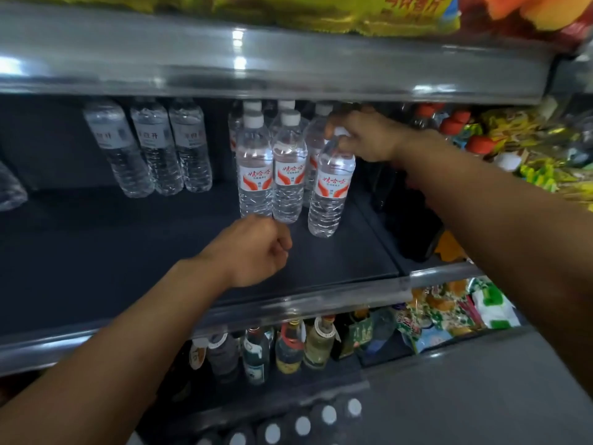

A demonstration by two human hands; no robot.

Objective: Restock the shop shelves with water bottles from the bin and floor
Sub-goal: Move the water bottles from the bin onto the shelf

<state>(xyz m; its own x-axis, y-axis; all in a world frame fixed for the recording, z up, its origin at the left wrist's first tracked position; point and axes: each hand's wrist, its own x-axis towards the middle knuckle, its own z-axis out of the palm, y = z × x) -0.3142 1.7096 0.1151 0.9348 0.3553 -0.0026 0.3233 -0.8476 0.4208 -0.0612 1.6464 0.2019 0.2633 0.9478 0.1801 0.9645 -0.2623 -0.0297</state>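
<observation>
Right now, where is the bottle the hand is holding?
In the head view, the held bottle stands tilted on the dark middle shelf, right of the two front red-labelled bottles, its cap gripped by the right hand.

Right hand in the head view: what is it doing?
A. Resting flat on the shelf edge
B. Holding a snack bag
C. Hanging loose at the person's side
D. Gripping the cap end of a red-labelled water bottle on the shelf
D: the right hand curls round the top of a tilted red-labelled water bottle beside the standing row, while the left hand holds nothing.
</observation>
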